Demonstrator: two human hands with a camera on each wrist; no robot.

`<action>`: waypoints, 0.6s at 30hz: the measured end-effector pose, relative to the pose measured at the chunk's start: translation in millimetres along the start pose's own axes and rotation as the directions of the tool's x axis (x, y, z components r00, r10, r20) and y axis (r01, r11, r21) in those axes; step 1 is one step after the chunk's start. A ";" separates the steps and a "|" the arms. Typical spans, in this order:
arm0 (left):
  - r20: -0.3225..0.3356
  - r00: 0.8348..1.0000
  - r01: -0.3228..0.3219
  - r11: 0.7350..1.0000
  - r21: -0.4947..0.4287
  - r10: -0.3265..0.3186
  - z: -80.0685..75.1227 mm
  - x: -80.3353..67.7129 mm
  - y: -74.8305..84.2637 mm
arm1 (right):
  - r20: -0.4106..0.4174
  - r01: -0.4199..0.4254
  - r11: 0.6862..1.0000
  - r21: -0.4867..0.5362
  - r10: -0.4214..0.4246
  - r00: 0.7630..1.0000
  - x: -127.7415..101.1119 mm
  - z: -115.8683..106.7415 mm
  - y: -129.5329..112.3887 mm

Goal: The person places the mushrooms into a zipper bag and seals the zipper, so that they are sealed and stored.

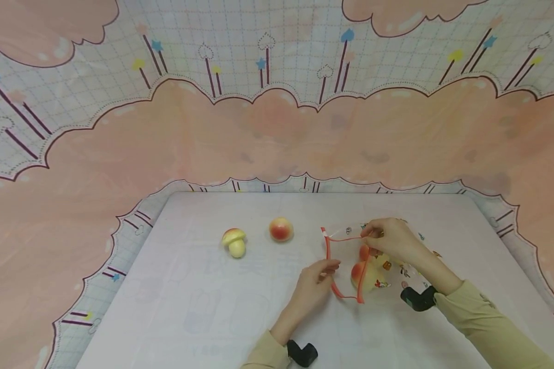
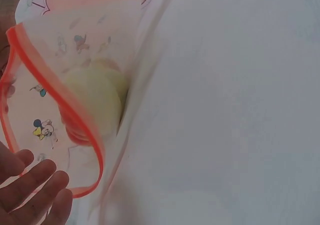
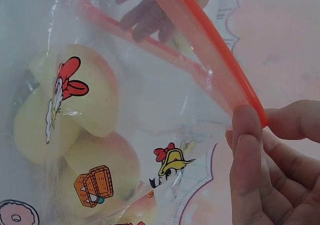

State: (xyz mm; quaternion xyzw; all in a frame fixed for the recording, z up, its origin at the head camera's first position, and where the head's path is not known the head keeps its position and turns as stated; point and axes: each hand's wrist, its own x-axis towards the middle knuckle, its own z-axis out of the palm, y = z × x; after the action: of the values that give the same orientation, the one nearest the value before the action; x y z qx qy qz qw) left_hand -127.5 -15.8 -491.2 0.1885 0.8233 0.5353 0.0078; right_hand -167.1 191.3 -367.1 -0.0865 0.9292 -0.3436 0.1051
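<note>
Both my hands hold the bag (image 1: 374, 266) open on the counter (image 1: 203, 307): left hand (image 1: 315, 284) and right hand (image 1: 390, 240) pinch its rim; a slack grip could spill the fruit (image 1: 365, 274).

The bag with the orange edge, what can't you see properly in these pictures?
- Toys inside the bag: head view, right hand covers them; number unclear.
- Left hand: left wrist view, cut off by the edge.
- Cartoon prints: right wrist view, hide the toys' surfaces.
</note>
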 end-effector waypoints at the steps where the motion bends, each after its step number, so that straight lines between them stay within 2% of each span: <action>1: -0.010 1.000 -0.001 1.000 0.005 0.001 -1.2 0.4 -0.6 | 0.002 -0.002 1.000 0.000 0.002 1.000 0.2 0.0 0.2; 10: -0.056 0.997 0.054 0.998 0.034 -0.052 -14.5 1.2 -8.2 | 0.017 -0.011 1.000 0.017 0.011 1.000 1.3 0.3 1.4; 18: -0.119 0.992 0.043 0.999 0.032 -0.039 -31.6 2.8 -20.1 | 0.011 -0.014 1.000 0.017 0.014 1.000 0.6 0.2 -0.1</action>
State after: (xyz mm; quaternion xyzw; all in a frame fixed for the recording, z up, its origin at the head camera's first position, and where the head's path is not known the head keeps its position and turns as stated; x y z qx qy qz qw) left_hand -142.9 -49.8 -494.9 0.1397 0.8351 0.5311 -0.0330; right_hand -167.5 191.0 -367.2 -0.0809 0.9262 -0.3503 0.1135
